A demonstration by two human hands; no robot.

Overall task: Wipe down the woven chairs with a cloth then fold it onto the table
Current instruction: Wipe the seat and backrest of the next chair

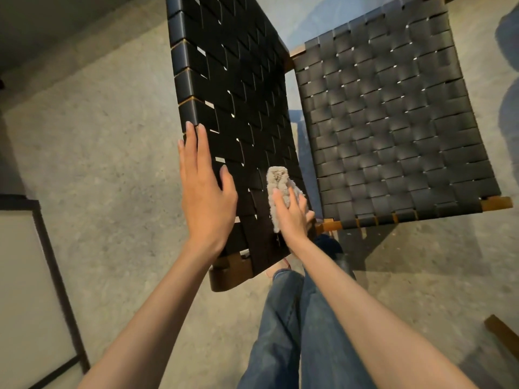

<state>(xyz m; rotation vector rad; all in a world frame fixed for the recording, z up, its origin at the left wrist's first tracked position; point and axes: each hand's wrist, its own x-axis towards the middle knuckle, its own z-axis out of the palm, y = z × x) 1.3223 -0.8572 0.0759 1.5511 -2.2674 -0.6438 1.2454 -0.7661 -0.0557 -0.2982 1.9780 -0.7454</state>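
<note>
A black woven chair stands before me, its backrest (236,88) rising toward me and its seat (393,127) to the right, both on a brown wooden frame. My left hand (203,186) lies flat with straight fingers against the backrest's left edge. My right hand (292,217) presses a folded beige fluffy cloth (278,182) against the lower part of the backrest, fingers laid over it. Part of the cloth is hidden under the hand.
Grey concrete floor (106,141) surrounds the chair. A dark-framed white panel (31,276) sits at the lower left. A brown wooden piece (502,332) shows at the lower right edge. My jeans-clad legs (283,327) are below the chair.
</note>
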